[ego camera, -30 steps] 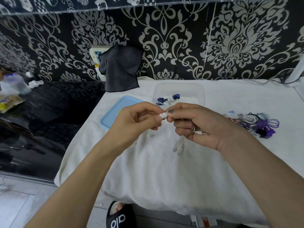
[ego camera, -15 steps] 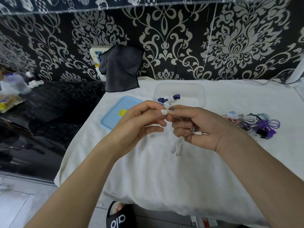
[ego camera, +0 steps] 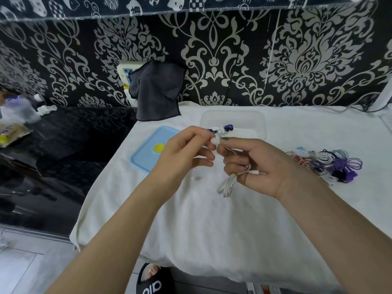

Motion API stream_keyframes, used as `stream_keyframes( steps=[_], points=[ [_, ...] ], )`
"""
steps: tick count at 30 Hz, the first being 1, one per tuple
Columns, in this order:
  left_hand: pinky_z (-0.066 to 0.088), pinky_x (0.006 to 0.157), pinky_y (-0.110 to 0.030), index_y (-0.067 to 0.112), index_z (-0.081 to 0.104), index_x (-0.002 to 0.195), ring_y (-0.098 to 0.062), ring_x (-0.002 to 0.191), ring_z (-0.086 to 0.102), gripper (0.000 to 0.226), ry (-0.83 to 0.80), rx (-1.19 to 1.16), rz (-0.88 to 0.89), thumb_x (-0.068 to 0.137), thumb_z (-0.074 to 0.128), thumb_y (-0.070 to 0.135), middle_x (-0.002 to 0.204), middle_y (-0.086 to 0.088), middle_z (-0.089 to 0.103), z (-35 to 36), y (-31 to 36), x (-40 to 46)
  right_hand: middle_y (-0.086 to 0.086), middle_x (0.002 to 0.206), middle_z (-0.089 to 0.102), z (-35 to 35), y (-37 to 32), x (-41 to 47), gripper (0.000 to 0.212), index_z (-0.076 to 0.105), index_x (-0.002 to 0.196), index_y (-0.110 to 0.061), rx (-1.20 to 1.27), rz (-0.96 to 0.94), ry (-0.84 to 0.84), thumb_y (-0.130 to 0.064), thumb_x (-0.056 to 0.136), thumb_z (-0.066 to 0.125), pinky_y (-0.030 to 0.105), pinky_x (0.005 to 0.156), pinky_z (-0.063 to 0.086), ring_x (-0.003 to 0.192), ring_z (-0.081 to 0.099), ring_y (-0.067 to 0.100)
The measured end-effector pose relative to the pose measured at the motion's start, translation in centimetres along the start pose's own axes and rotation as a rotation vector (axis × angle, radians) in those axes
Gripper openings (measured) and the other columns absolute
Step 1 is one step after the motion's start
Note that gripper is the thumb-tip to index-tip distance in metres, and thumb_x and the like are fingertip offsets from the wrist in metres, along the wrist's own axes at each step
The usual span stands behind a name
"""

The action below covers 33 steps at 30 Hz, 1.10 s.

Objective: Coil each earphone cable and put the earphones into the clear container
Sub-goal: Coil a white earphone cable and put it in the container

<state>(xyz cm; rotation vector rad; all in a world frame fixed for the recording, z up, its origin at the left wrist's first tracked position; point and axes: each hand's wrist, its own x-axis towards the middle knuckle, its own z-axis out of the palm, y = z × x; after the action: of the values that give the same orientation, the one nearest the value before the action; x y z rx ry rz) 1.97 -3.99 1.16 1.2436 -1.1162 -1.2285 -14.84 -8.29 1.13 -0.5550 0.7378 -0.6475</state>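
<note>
White earbud (ego camera: 216,141) now higher, between left hand (ego camera: 184,152) and right hand (ego camera: 257,164).

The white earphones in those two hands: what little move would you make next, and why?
Probably wrap the last loose bit near the white earbud around the bundle. The left hand pinches that earbud, while the right hand holds the white cable, which hangs in loops with its plug sticking out. The clear container waits behind, holding one blue pair.

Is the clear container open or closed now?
Open. The container has no lid on it; the blue lid lies flat on the cloth to its left, and blue earphones lie inside.
</note>
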Motion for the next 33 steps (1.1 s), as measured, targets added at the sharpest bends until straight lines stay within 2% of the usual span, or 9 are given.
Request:
stream_keyframes(
  steps=[3, 6, 9, 15, 20, 23, 28, 31, 33],
  points=[
    [0.053, 0.067, -0.030, 0.011, 0.066, 0.098, -0.014, 0.070, 0.059, 0.018, 0.207, 0.102, 0.041, 0.103, 0.050, 0.017, 0.082, 0.001, 0.065, 0.1, -0.1, 1.5, 0.005, 0.074, 0.064, 0.3, -1.4, 0.3, 0.006, 0.065, 0.084, -0.008, -0.047, -0.090, 0.062, -0.006, 0.090, 0.065, 0.016, 0.047, 0.022, 0.048, 0.025, 0.005],
    [0.050, 0.069, -0.030, 0.021, 0.062, 0.107, -0.010, 0.071, 0.059, 0.010, 0.372, 0.441, 0.080, 0.098, 0.058, 0.024, 0.094, 0.005, 0.063, -0.3, -1.5, 3.5, 0.004, 0.072, 0.065, 0.6, -4.2, 1.5, 0.008, 0.062, 0.085, -0.005, -0.131, -0.191, 0.118, -0.005, 0.093, 0.062, 0.015, 0.045, 0.025, 0.050, 0.028, 0.004],
    [0.043, 0.073, -0.021, 0.026, 0.058, 0.125, -0.005, 0.083, 0.057, 0.027, 0.354, 0.673, 0.057, 0.098, 0.059, 0.029, 0.117, 0.002, 0.054, -0.5, -2.9, 5.0, 0.006, 0.075, 0.066, 0.8, -7.1, 4.5, 0.007, 0.065, 0.086, -0.004, -0.397, -0.245, 0.243, -0.002, 0.092, 0.061, 0.017, 0.043, 0.030, 0.047, 0.034, 0.005],
    [0.049, 0.095, -0.034, 0.022, 0.055, 0.138, -0.022, 0.111, 0.061, 0.038, 0.265, 0.801, 0.092, 0.100, 0.056, 0.027, 0.132, -0.003, 0.055, -0.2, -4.5, 5.9, 0.010, 0.077, 0.053, 0.0, -9.6, 11.2, 0.013, 0.054, 0.083, -0.005, -0.824, -0.040, 0.519, 0.003, 0.092, 0.048, 0.019, 0.042, 0.032, 0.047, 0.033, 0.008],
    [0.051, 0.091, -0.038, 0.014, 0.056, 0.137, -0.024, 0.109, 0.063, 0.039, 0.246, 0.915, 0.146, 0.100, 0.055, 0.025, 0.132, -0.004, 0.057, 0.4, -4.7, 6.0, 0.011, 0.092, 0.057, 0.2, -7.8, 13.2, 0.010, 0.054, 0.106, -0.006, -0.875, 0.086, 0.473, -0.007, 0.096, 0.054, 0.020, 0.045, 0.042, 0.067, 0.051, 0.015],
    [0.050, 0.089, -0.037, 0.010, 0.057, 0.134, -0.026, 0.106, 0.062, 0.037, 0.254, 0.952, 0.133, 0.100, 0.054, 0.025, 0.130, -0.006, 0.056, 0.9, -4.6, 6.0, 0.012, 0.115, 0.055, 0.4, -6.9, 13.7, 0.022, 0.053, 0.116, -0.003, -0.811, 0.089, 0.449, -0.012, 0.097, 0.058, 0.038, 0.076, 0.060, 0.091, 0.060, 0.025],
    [0.043, 0.085, -0.032, 0.002, 0.059, 0.124, -0.029, 0.108, 0.058, 0.032, 0.276, 1.038, 0.117, 0.102, 0.051, 0.024, 0.126, -0.011, 0.055, 1.5, -4.4, 6.0, 0.014, 0.155, 0.036, 1.5, -7.0, 12.5, 0.056, 0.033, 0.153, -0.010, -0.904, 0.117, 0.422, -0.024, 0.102, 0.053, 0.035, 0.073, 0.052, 0.129, 0.051, 0.032],
    [0.045, 0.084, -0.036, 0.001, 0.057, 0.126, -0.032, 0.107, 0.059, 0.035, 0.258, 1.070, 0.112, 0.101, 0.052, 0.026, 0.127, -0.012, 0.054, 1.5, -4.4, 5.8, 0.015, 0.164, 0.022, 1.9, -7.5, 11.3, 0.060, 0.021, 0.158, -0.013, -1.043, 0.089, 0.429, -0.027, 0.106, 0.047, 0.040, 0.106, 0.044, 0.145, 0.035, 0.034],
    [0.046, 0.081, -0.040, 0.003, 0.052, 0.130, -0.034, 0.107, 0.059, 0.038, 0.229, 1.123, 0.113, 0.101, 0.053, 0.027, 0.129, -0.014, 0.051, 1.6, -4.5, 5.5, 0.015, 0.163, 0.025, 1.8, -8.0, 10.0, 0.057, 0.023, 0.157, -0.014, -1.135, 0.033, 0.445, -0.025, 0.105, 0.045, 0.045, 0.116, 0.036, 0.145, 0.035, 0.036]
  ],
)
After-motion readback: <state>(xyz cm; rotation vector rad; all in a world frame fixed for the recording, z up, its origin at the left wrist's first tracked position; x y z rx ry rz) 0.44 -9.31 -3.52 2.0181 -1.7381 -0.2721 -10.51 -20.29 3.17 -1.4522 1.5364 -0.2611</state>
